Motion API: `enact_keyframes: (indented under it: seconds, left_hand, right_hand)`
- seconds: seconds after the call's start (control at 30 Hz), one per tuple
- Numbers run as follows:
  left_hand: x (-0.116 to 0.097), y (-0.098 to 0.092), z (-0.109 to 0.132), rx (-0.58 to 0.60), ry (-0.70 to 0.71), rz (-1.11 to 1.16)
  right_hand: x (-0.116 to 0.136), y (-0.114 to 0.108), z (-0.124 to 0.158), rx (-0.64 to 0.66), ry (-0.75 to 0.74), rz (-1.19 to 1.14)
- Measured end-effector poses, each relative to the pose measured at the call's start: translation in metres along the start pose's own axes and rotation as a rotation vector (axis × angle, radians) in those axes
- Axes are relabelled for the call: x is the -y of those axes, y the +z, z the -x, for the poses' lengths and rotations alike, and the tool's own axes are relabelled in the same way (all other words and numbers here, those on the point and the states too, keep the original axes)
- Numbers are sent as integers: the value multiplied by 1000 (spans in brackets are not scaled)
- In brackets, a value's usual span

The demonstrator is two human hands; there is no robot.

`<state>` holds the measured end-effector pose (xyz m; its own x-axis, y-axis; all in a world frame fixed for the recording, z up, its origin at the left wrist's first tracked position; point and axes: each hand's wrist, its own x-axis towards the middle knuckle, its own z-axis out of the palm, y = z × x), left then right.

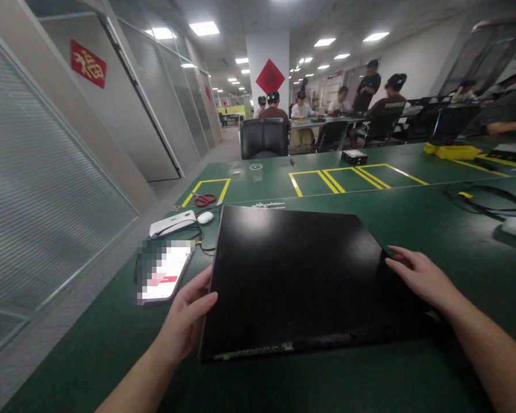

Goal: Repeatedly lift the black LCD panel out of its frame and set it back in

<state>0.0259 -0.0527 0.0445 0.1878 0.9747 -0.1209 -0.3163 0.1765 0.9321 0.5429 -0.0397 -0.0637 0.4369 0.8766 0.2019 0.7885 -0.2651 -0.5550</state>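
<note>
A large, flat, glossy black screen panel (292, 275) lies in front of me over the green table (112, 355). My left hand (189, 315) grips its left edge, thumb on the upper face and the other fingers partly hidden beneath. At the panel's right edge, my right hand (421, 278) has its thumb and fingers closed around the rim. Along the near edge runs a strip with some greenish parts. Whether the panel rests fully on the table or is slightly raised, I cannot tell.
Left of the panel are a lit phone (167, 272), a white power strip (172, 223), a white mouse (205, 218) and red-handled scissors (205, 199). Black cables (490, 198) lie at right. Farther back are a small black box (354, 157), a yellow object (456, 151), a chair (264, 137) and several seated people.
</note>
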Motion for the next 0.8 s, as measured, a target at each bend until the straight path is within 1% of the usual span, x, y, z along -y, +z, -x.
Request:
enact_keyframes:
  seconds: [0.07,0.13,0.23,0.27,0.33,0.4,0.47,0.53,0.6,0.67,0.73,0.77,0.8]
  left_hand:
    - [1,2,1,26,45,27]
    - [1,3,2,26,75,42]
    - [0,3,0,-30,95,55]
    - [-1,2,-1,-56,101,60]
    - [-5,1,-3,-103,110,79]
    - [-8,0,-6,-131,109,112]
    - [-10,-1,-8,-135,95,149]
    - [-9,-2,-9,-115,77,164]
    - [-6,-4,-11,-93,64,126]
    - [-1,-8,-15,-67,67,35]
    - [4,-12,-19,-29,92,-110]
    - [6,-15,-22,-5,109,-215]
    - [8,-17,-24,-3,136,-347]
  right_hand:
    - [3,-1,0,-7,43,-116]
    - [8,-5,1,-17,105,-230]
    - [19,-15,5,-50,150,-350]
    - [24,-18,7,-62,163,-419]
    - [37,-26,13,-77,224,-633]
    - [53,-35,22,-39,301,-888]
    - [68,-45,30,31,378,-1080]
    - [76,-53,36,56,468,-1190]
    - [73,-57,39,43,532,-1225]
    - [59,-59,37,-60,529,-1198]
    - [41,-59,34,-275,460,-1120]
    - [33,-60,32,-348,393,-1076]
    - [28,-61,30,-405,362,-1033]
